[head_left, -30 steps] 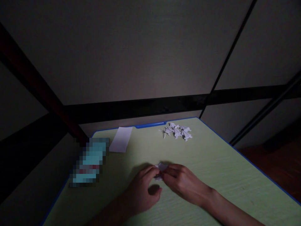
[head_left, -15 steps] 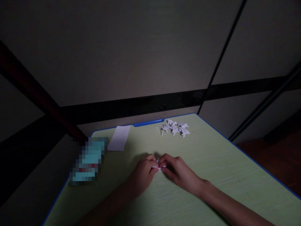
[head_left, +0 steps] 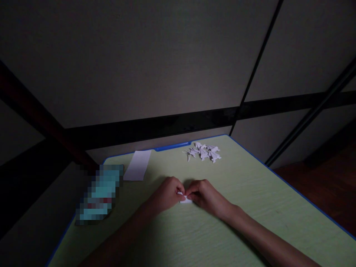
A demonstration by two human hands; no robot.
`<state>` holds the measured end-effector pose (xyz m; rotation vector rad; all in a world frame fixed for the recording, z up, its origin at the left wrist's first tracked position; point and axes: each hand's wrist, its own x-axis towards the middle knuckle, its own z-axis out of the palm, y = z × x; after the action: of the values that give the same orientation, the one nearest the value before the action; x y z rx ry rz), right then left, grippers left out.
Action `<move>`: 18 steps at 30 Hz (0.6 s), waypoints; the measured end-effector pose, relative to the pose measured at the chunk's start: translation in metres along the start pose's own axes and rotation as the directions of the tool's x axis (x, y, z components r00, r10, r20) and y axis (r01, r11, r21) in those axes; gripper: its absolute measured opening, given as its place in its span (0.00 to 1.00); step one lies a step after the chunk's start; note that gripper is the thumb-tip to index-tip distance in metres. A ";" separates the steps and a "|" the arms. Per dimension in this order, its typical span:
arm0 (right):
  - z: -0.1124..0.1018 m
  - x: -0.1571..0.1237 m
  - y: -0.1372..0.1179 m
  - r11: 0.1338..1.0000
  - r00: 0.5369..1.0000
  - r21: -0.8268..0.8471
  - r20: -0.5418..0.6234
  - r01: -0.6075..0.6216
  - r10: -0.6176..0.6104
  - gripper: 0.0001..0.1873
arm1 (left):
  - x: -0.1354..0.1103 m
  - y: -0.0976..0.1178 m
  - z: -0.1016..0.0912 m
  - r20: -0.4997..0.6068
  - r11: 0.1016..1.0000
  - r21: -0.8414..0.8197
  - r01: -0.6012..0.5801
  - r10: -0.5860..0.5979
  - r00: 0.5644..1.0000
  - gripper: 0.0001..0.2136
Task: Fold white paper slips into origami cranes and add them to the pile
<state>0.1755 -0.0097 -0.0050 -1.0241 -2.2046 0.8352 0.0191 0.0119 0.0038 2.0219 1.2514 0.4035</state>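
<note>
Between my hands, low over the green table (head_left: pixel 172 237), is a small folded piece of white paper (head_left: pixel 185 200). My left hand (head_left: pixel 168 193) pinches its left side, with the thumb lying on top. From the other side my right hand (head_left: pixel 205 194) grips it with thumb and fingertips. The fingers cover much of the paper, so its full shape is hidden. Farther back lies a cluster of several folded white paper figures (head_left: pixel 204 152), with thin white strips at its left end.
A flat white paper sheet (head_left: pixel 137 165) lies at the back left. Beside it is a pixelated turquoise object (head_left: pixel 101 191) near the table's left edge. A blue tray slot (head_left: pixel 172 146) runs along the back edge, with a dark-banded cabinet wall (head_left: pixel 155 74) behind.
Both hands have shifted their fingers on the paper, and its near edge now shows as a flatter, wider strip. The whole view has moved slightly, so the table things appear farther left.
</note>
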 end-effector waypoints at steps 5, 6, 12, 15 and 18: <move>-0.003 0.002 0.002 0.999 0.999 -0.031 0.048 0.020 -0.018 0.12 | 0.007 -0.004 0.000 0.049 1.000 -0.021 0.013 -0.012 0.999 0.00; -0.003 0.002 0.002 0.999 0.998 -0.036 0.055 0.026 -0.024 0.12 | 0.007 -0.005 -0.001 0.058 1.000 -0.025 0.011 -0.010 0.998 0.00; -0.009 0.004 -0.002 0.995 0.992 -0.062 0.103 0.083 -0.077 0.12 | 0.002 -0.003 0.001 0.029 1.000 -0.013 0.008 -0.008 1.000 0.02; -0.010 0.004 -0.005 0.990 0.990 -0.101 0.115 0.094 -0.082 0.13 | -0.002 -0.003 0.003 -0.004 1.000 -0.013 0.011 -0.011 1.000 0.03; -0.011 0.003 -0.006 0.985 0.987 -0.130 0.130 0.113 -0.096 0.12 | -0.004 -0.005 0.003 -0.007 0.999 -0.042 0.021 -0.021 1.000 0.03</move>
<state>0.1786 -0.0070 0.0071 -0.9325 -2.4261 0.7260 0.0156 0.0086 -0.0019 1.9719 1.2573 0.4243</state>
